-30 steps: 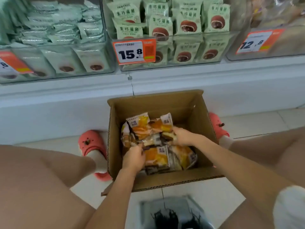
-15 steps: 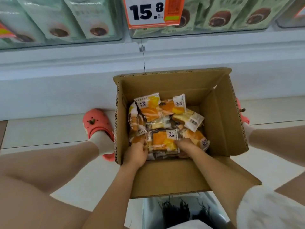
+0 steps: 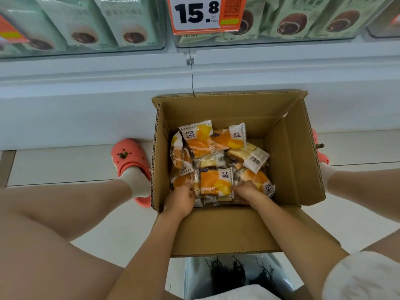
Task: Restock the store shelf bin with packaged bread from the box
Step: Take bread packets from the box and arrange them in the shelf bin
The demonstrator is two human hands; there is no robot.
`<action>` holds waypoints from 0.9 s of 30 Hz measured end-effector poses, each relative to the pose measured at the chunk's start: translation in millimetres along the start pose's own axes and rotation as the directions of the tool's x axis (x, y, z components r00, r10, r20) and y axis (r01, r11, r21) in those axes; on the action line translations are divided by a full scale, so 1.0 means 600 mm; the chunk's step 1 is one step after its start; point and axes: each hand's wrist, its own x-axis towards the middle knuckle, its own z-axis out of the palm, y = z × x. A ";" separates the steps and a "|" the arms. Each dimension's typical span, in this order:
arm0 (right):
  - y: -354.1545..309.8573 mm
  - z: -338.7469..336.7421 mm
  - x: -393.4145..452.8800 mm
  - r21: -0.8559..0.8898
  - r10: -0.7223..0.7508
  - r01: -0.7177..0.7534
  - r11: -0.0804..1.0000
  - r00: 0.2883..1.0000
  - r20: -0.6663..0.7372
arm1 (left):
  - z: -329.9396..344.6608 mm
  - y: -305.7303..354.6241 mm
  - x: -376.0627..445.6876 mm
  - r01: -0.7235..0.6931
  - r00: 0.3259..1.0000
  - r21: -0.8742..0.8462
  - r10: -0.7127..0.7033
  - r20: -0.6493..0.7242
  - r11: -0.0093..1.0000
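Your left hand (image 3: 181, 199) and right hand (image 3: 245, 190) are both down in the box (image 3: 287, 161), fingers curled onto the two sides of an orange bread pack (image 3: 215, 180) printed 芝士风味, which lies at the near end of the heap of like packs. Further back in the box a pack (image 3: 251, 155) shows a white barcode label. Above the box, a shelf bin (image 3: 281, 20) of green packs carries an orange price tag (image 3: 205, 14) reading 15.8 元/500g.
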 end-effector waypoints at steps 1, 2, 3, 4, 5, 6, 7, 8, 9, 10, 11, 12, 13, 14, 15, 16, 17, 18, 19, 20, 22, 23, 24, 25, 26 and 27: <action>0.000 0.000 -0.008 0.064 0.010 -0.014 0.998 0.998 0.054 | 0.000 -0.001 0.001 0.006 1.000 -0.016 -0.006 -0.002 1.000; -0.002 0.003 -0.018 0.101 0.018 -0.029 0.995 0.994 0.108 | 0.000 -0.002 0.002 0.009 1.000 -0.029 -0.009 -0.003 1.000; -0.001 0.007 -0.019 0.121 0.015 -0.033 0.992 0.990 0.142 | 0.000 -0.003 0.002 0.010 1.000 -0.037 -0.010 -0.004 0.999; -0.003 0.014 -0.022 0.123 0.019 -0.040 0.992 0.986 0.164 | 0.000 -0.003 0.003 0.013 1.000 -0.041 -0.013 -0.003 0.999; -0.006 0.021 -0.022 0.102 0.020 -0.037 0.994 0.986 0.168 | 0.000 -0.002 0.004 0.018 1.000 -0.043 -0.018 -0.004 0.999; -0.009 0.029 -0.022 0.071 0.007 -0.018 0.997 0.989 0.150 | 0.000 0.001 0.005 0.023 1.000 -0.042 -0.023 -0.006 0.999; -0.010 0.036 -0.019 0.032 -0.005 0.001 0.999 0.993 0.121 | 0.000 0.005 0.005 0.028 1.000 -0.039 -0.028 -0.006 0.999; -0.012 0.040 -0.018 -0.016 -0.014 0.016 1.000 0.997 0.074 | 0.001 0.009 0.006 0.033 0.999 -0.034 -0.033 -0.006 0.999; -0.013 0.040 -0.018 -0.064 -0.031 0.032 0.997 0.999 0.014 | 0.003 0.013 0.007 0.034 0.999 -0.022 -0.034 -0.004 0.999; -0.015 0.038 -0.024 -0.124 -0.052 0.046 0.991 0.998 -0.038 | 0.005 0.017 0.008 0.029 1.000 -0.001 -0.029 0.002 1.000; -0.017 0.038 -0.028 -0.159 -0.060 0.049 0.986 0.996 -0.060 | 0.008 0.021 0.009 0.019 1.000 0.033 -0.019 0.012 0.999; -0.016 0.039 -0.027 -0.172 -0.064 0.053 0.984 0.996 -0.058 | 0.013 0.024 0.011 0.007 1.000 0.072 -0.009 0.027 0.997; -0.016 0.041 -0.024 -0.127 -0.042 0.039 0.991 0.999 -0.026 | 0.016 0.027 0.012 -0.001 0.999 0.110 -0.004 0.042 0.994; -0.016 0.042 -0.024 -0.054 -0.010 0.011 0.999 1.000 0.016 | 0.020 0.029 0.015 0.000 0.998 0.138 -0.008 0.056 0.990; -0.017 0.043 -0.026 0.008 0.023 -0.023 1.000 0.998 0.059 | 0.024 0.031 0.017 0.007 0.997 0.153 -0.018 0.070 0.988; -0.018 0.044 -0.027 0.057 0.041 -0.046 0.997 0.995 0.094 | 0.027 0.031 0.019 0.019 0.996 0.160 -0.032 0.080 0.987; -0.018 0.043 -0.028 0.100 0.057 -0.069 0.993 0.991 0.122 | 0.028 0.031 0.021 0.034 0.995 0.153 -0.048 0.089 0.988; -0.018 0.042 -0.027 0.143 0.062 -0.082 0.986 0.988 0.141 | 0.029 0.030 0.023 0.047 0.994 0.136 -0.061 0.095 0.990; -0.017 0.040 -0.028 0.176 0.065 -0.091 0.980 0.987 0.150 | 0.030 0.028 0.025 0.061 0.993 0.110 -0.072 0.097 0.992; -0.016 0.040 -0.027 0.218 0.060 -0.094 0.971 0.986 0.155 | 0.032 0.025 0.027 0.079 0.991 0.080 -0.087 0.099 0.994; -0.016 0.041 -0.027 0.270 0.032 -0.077 0.960 0.985 0.168 | 0.032 0.022 0.027 0.116 0.989 0.014 -0.117 0.088 0.993; -0.015 0.042 -0.027 0.301 0.008 -0.057 0.952 0.987 0.162 | 0.031 0.022 0.027 0.136 0.989 -0.033 -0.133 0.071 0.990; -0.016 0.041 -0.028 0.341 -0.027 -0.024 0.940 0.989 0.145 | 0.029 0.022 0.026 0.164 0.986 -0.090 -0.160 0.048 0.982; -0.019 0.038 -0.033 0.387 -0.062 0.010 0.922 0.991 0.121 | 0.024 0.025 0.023 0.198 0.980 -0.167 -0.196 0.026 0.966; -0.023 0.032 -0.037 0.422 -0.101 0.054 0.905 0.991 0.090 | 0.019 0.028 0.021 0.237 0.970 -0.252 -0.241 0.016 0.938; -0.028 0.023 -0.044 0.436 -0.146 0.107 0.894 0.988 0.056 | 0.012 0.031 0.018 0.261 0.961 -0.333 -0.276 0.001 0.906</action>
